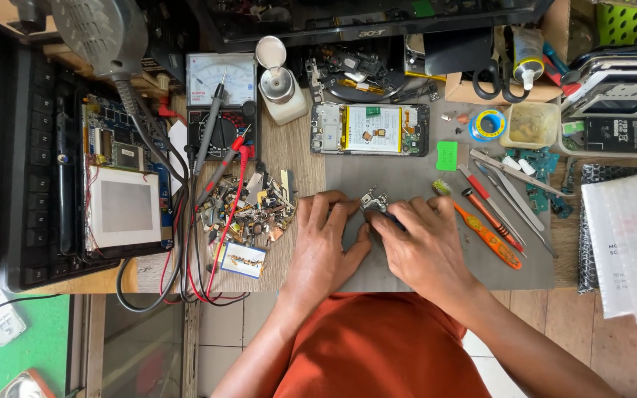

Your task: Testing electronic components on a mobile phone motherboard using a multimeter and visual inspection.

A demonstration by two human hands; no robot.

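- Your left hand (324, 234) pins a small silvery metal part (372, 200) on the grey desk mat (407, 177).
- Your right hand (416, 237) grips a dark tool at it; work gently, precisely.

The person wears a plain orange garment (381, 346), a burnt, rusty shade with no print or pattern showing, its cloth lying smooth with a few soft folds below the two hands. Both forearms are bare from the wrists back, with no sleeve reaching them. The left hand (326, 239) and right hand (422, 239) carry no gloves, rings, watch or bands.
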